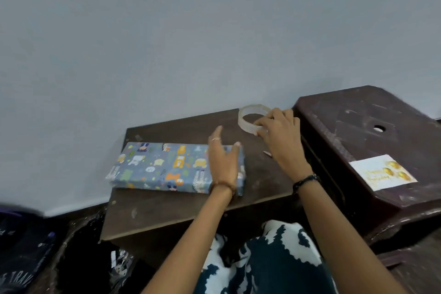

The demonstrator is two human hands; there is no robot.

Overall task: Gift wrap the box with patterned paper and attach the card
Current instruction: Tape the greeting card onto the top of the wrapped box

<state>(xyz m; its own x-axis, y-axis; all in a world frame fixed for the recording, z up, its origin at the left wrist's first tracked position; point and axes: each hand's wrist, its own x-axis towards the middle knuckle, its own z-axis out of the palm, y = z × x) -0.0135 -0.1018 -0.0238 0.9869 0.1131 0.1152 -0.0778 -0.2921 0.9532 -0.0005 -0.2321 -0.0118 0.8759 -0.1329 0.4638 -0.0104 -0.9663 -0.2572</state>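
The box (167, 167), already covered in blue paper printed with small cartoon figures, lies flat on a dark wooden board (181, 212) that sits in front of the person's lap. Taking the box as the middle of a clock, the roll of clear tape (248, 117) sits at about two o'clock, near the far edge of the board and close to the grey wall (191, 31).

The left hand (223, 162) is over the right end of the box with its fingers straight and spread; whether the palm presses on the paper or only hovers just above it cannot be told (a thin ring shows on one finger and a thread band on the wrist). The right hand (278, 135) is at the tape, its fingers curled around the near side of the roll and gripping it; a dark beaded bracelet circles that wrist.

At about three o'clock from the box, well apart from it, the card (381, 172) lies face up on a dark brown plastic stool (358, 126) that stands beside the board. The card is white with gold balloons and gold lettering, too blurred to read. A small pale scrap (267, 154) lies on the board between the box and the stool, below the right hand.
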